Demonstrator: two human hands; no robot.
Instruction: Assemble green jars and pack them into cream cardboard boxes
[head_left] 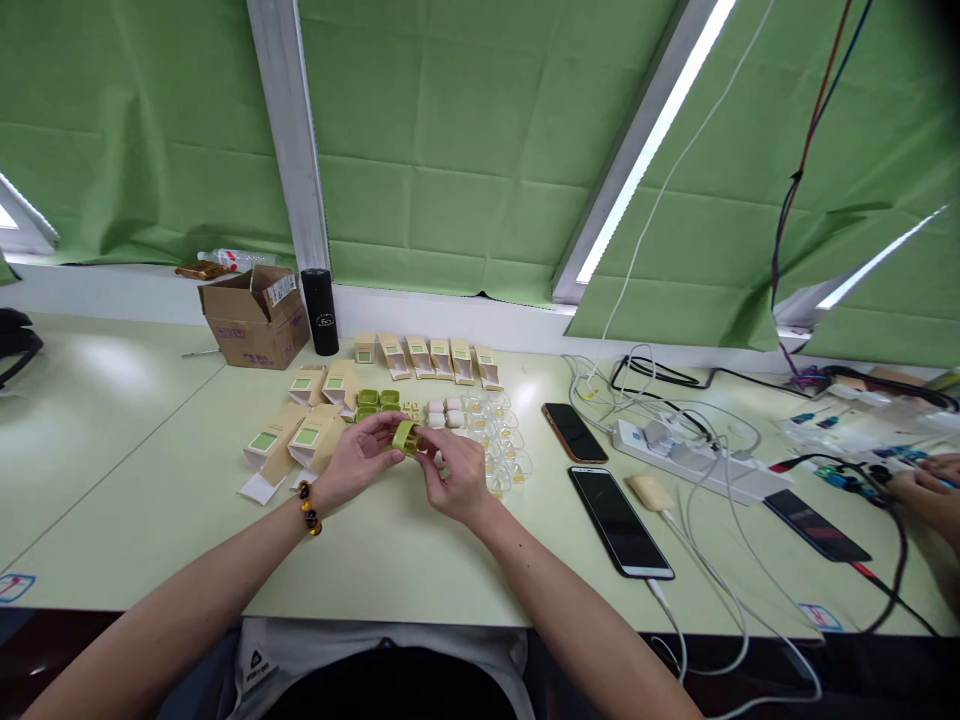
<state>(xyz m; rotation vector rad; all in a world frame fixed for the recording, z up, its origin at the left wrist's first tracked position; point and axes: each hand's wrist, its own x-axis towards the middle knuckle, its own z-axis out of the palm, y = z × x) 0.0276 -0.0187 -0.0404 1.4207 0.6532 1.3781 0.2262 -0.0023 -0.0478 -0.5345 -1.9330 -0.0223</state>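
Note:
Over the front of the table, a small olive-green plastic case (406, 437) is held between both hands. My left hand (364, 458) is closed on its left side, with a beaded bracelet (308, 508) at the wrist. My right hand (456, 472) pinches its right side with thumb and fingers. Just behind the hands stand several similar green cases (389, 399), and beside them lie tiny yellow pieces (411, 408). Pale pinkish-white rolls (435, 418) come after these. Farther right are rows of clear plastic pieces (504, 438) with yellow spots.
Several kraft-paper boxes (274, 438) stand left and behind. A cardboard carton (255, 318) and black bottle (320, 312) are by the wall. To the right lie phones (621, 520), a power strip (694, 462) and tangled cables. Another person's hand (930, 495) is at the far right.

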